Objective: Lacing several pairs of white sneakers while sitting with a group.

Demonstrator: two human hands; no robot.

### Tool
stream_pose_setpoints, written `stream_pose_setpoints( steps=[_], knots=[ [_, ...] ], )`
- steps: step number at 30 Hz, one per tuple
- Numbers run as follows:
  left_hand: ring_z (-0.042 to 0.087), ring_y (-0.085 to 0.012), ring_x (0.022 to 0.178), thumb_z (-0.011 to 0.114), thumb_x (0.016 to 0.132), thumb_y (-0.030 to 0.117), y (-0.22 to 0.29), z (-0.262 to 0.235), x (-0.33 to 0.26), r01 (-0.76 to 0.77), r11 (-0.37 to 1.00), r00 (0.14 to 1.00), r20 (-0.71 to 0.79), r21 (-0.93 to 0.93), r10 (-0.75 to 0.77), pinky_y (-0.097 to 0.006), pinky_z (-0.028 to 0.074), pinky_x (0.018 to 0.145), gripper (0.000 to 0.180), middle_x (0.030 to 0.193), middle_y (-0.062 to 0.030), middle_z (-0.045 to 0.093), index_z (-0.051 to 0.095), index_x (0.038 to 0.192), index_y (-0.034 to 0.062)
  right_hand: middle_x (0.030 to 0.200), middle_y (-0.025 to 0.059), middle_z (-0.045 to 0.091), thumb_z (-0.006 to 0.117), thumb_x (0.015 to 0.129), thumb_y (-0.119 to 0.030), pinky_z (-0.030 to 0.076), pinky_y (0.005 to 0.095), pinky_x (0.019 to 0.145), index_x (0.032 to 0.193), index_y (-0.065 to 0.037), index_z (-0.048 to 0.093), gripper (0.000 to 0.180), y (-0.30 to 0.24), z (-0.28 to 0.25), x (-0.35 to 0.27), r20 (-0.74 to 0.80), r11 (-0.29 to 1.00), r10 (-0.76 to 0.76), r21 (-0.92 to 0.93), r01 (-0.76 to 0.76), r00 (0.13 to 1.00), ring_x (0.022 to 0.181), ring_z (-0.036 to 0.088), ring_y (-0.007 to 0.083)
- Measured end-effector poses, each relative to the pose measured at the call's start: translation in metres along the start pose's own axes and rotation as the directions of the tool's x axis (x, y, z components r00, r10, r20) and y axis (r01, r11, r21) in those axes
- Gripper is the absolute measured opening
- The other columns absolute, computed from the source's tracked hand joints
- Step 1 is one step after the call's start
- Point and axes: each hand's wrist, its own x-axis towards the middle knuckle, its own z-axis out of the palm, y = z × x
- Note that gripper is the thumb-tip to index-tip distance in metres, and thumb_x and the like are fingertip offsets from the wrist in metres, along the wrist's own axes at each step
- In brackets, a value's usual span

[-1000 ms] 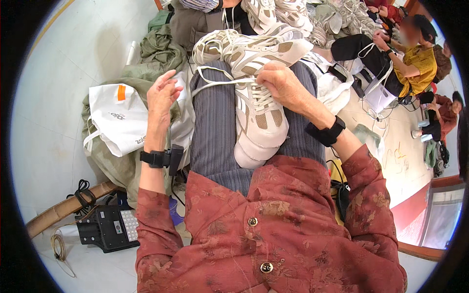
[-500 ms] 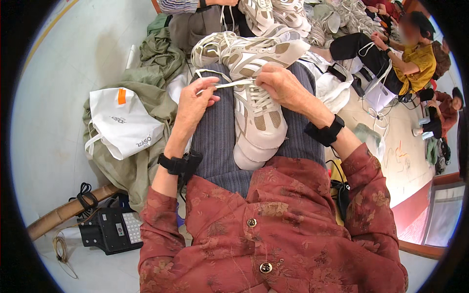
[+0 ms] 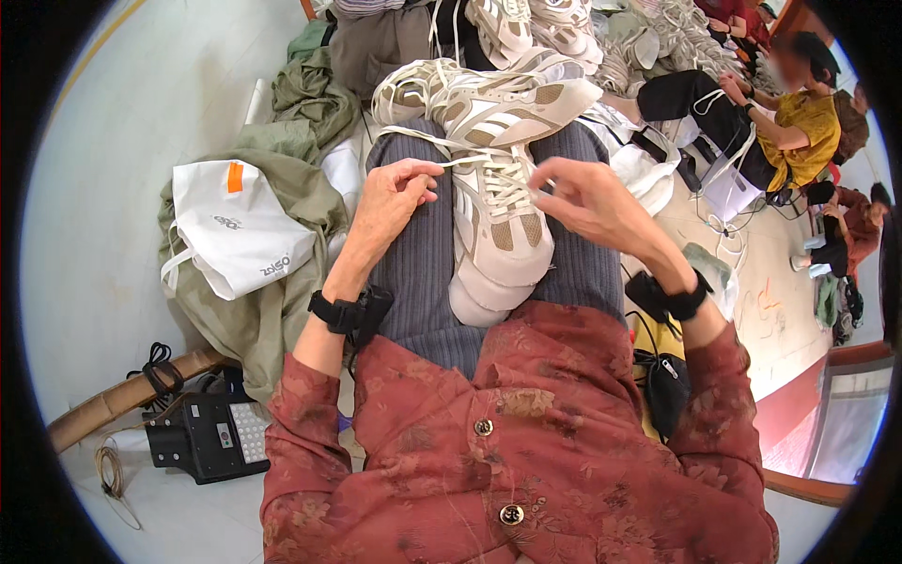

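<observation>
A beige and white sneaker (image 3: 505,246) lies on my lap between my thighs, its toe toward me. White shoelace (image 3: 465,161) crosses its eyelets, and a loose length runs left from the top of the lacing. My left hand (image 3: 390,202) pinches that length between thumb and fingertips, left of the shoe. Just right of the laces is my right hand (image 3: 594,205), slightly blurred, its fingers curled but apart with no lace visible in them. Beyond, more sneakers (image 3: 512,108) with loose laces rest across my knees.
A white bag (image 3: 240,235) lies on green cloth (image 3: 310,193) at left. A black lamp-like device (image 3: 211,437) stands near a bamboo pole (image 3: 132,399). Piled shoes (image 3: 681,47) fill the far side. At right sits a person in yellow (image 3: 803,122); others are behind.
My right hand has moved right, off the top of the lacing, and its fingers have parted. My left hand has shifted slightly right and down, still pinching the lace.
</observation>
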Motion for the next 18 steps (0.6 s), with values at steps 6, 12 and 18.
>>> stream_pose_setpoints(
  steps=[6,12,18],
  knots=[
    [0.061,-0.0061,0.076,0.056,0.095,0.013,0.005,0.005,0.005,0.032,0.999,0.999,0.035,0.038,-0.033,-0.02,0.048,0.07,0.022,0.088,-0.0003,0.065,0.07,0.109,0.0023,0.057,0.0055,0.052,0.069,0.084,-0.007,0.036,0.0296,0.045,0.096,-0.002,0.068,0.013,-0.068,-0.039,-0.073,-0.025,0.997,0.057,-0.05,-0.058,0.998,0.047,0.046,0.0112],
    [0.061,-0.0062,0.075,0.056,0.096,0.013,0.006,0.018,0.008,0.049,0.999,0.995,0.087,-0.001,-0.049,-0.019,0.048,0.069,0.022,0.085,0.0008,0.064,0.069,0.111,0.004,0.076,0.0118,0.07,0.073,0.078,0.0,0.051,0.029,0.055,0.089,0.0,0.07,0.012,-0.106,-0.046,-0.1,0.039,0.987,-0.157,0.025,0.157,0.987,0.064,0.069,0.0219],
    [0.061,-0.0071,0.075,0.054,0.097,0.013,0.022,0.03,0.0,0.019,1.0,0.99,0.139,0.009,-0.02,-0.019,0.048,0.069,0.024,0.091,-0.0015,0.062,0.067,0.116,0.0056,0.076,0.0119,0.069,0.071,0.077,0.004,0.053,0.0311,0.058,0.089,0.0,0.07,0.012,-0.103,-0.042,-0.089,0.01,0.968,-0.201,0.157,0.197,0.98,0.065,0.068,0.0273]
  ],
)
